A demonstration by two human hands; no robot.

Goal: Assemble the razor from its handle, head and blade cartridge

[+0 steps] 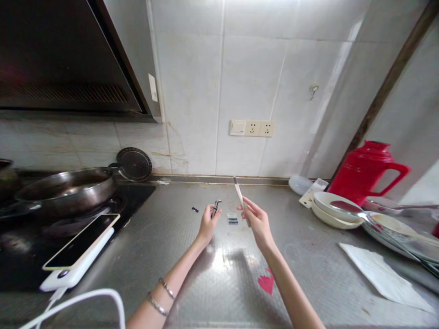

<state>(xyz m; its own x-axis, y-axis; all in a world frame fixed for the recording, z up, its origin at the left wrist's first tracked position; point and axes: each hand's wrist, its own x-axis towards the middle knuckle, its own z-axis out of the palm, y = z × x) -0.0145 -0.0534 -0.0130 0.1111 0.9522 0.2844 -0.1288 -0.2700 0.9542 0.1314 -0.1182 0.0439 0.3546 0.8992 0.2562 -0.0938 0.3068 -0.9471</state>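
My left hand (208, 225) is closed around a small dark object with a bent metallic tip (216, 205); its exact kind is unclear. A slim white stick with a dark grey end (238, 191) is pinched in my right hand (256, 220), tilted up towards the wall. Between both hands, a pair of small dark green batteries (232, 220) lies side by side on the steel counter (164, 256). Left of my left hand rests a small black piece (195, 209), apart from it. My fingers partly hide both held things.
At left, a pan (68, 189) sits on the black stove, near a phone (82, 242) on a white power bank (78, 269) with a cable. A red thermos (363, 171), stacked bowls (334, 214) and white paper (380, 274) occupy the right. Red scraps (266, 282) lie near my right forearm.
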